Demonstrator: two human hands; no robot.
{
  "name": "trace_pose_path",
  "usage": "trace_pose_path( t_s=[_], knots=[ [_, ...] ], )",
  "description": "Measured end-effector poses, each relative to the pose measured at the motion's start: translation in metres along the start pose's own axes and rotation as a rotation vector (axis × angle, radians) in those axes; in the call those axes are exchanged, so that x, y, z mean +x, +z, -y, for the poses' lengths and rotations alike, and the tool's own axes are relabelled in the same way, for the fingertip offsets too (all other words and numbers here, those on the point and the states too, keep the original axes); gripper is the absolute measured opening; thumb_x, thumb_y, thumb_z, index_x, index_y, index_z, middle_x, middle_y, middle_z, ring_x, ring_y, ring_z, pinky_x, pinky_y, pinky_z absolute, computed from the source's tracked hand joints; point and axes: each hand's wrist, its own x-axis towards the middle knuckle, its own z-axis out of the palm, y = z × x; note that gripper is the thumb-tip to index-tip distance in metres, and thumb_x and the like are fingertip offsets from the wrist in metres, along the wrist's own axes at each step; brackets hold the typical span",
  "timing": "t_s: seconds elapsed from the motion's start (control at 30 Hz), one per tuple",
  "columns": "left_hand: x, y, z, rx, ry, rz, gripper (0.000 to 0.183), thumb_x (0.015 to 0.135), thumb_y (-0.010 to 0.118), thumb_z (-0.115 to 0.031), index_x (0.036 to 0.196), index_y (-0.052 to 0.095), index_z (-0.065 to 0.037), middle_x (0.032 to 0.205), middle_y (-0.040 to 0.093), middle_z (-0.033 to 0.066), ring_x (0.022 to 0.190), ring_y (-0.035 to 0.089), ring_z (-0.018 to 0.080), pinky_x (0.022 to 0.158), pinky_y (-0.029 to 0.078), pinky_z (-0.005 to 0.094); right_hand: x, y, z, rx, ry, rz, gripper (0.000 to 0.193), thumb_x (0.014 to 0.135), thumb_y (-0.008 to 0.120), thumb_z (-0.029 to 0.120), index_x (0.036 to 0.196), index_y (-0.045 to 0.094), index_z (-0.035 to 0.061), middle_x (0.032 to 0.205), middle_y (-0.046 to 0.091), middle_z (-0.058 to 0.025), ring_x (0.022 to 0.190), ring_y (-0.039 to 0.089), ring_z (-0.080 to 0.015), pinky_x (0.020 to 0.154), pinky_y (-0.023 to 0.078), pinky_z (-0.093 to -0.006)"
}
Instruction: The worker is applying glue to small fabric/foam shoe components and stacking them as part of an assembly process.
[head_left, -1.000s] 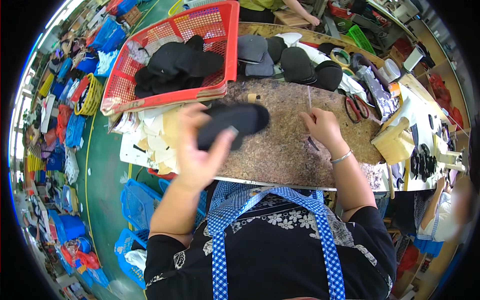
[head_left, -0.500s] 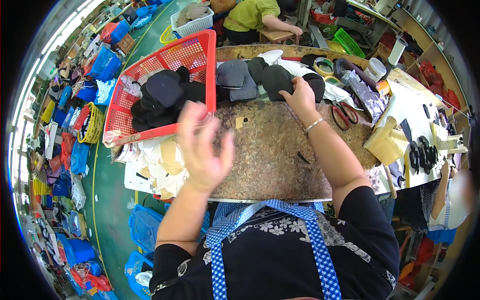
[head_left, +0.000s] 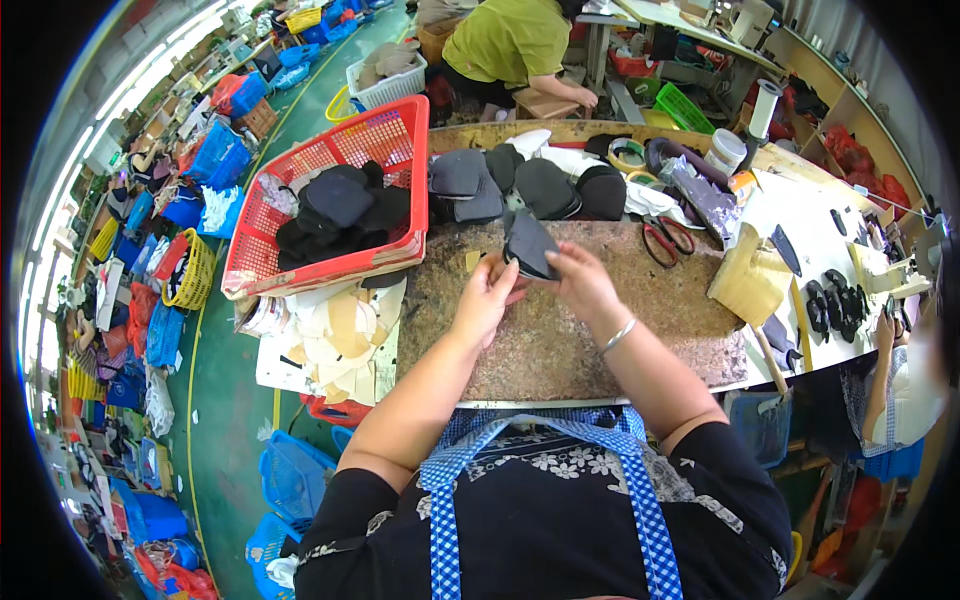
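Over the worn brown work board (head_left: 480, 355), both my hands hold a dark fabric piece (head_left: 530, 243) that looks like part of a shoe upper. My left hand (head_left: 487, 293) pinches its lower left edge between thumb and fingers. On the other side, the fingers of my right hand (head_left: 583, 280) are closed on its right edge. Behind it, along the back of the board, lie a stack of black rounded pieces (head_left: 545, 188) and a stack of dark grey pieces (head_left: 462, 172). More dark pieces (head_left: 338, 198) are heaped in the red basket (head_left: 418, 150).
Red-handled scissors (head_left: 668, 242) lie at the board's right, near tape rolls (head_left: 627, 153) and a wooden block (head_left: 752, 283). Pale cut pieces (head_left: 345, 340) lie below the basket. One person in green (head_left: 510, 45) sits beyond the table; another (head_left: 900, 390) is at the right.
My right hand has come back from the black stack toward me with a piece. My left hand has moved right and now grips that piece too. The view has shifted slightly.
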Motion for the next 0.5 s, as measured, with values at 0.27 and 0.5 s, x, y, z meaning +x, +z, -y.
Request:
trace_pose_path(
  t_s=[0.27, 0.5],
  knots=[
    [-0.011, 0.032, 0.017, 0.402, 0.307, 0.122, 0.023, 0.083, 0.061, -0.011, 0.102, 0.048, -0.005, 0.082, 0.052, -0.0018, 0.074, 0.049, 0.0051, 0.066, 0.043, 0.0189, -0.064, -0.015, -0.004, -1.229, -0.851, -0.343, 0.068, 0.072, 0.061, -0.004, 0.132, 0.029, 0.0042, 0.125, 0.041, -0.0124, 0.11, 0.047, -0.0213, 0.084, 0.045, -0.0298],
    [-0.032, 0.057, 0.022, 0.123, 0.14, 0.204, 0.024, 0.077, 0.067, -0.01, 0.094, 0.05, -0.006, 0.081, 0.053, -0.0012, 0.076, 0.049, 0.0073, 0.069, 0.041, 0.0207, -0.113, -0.016, 0.008, -0.354, -0.466, 0.156, 0.068, 0.073, 0.06, -0.007, 0.133, 0.026, 0.0002, 0.135, 0.032, -0.0132, 0.125, 0.033, -0.022, 0.099, 0.033, -0.0336]
  ],
)
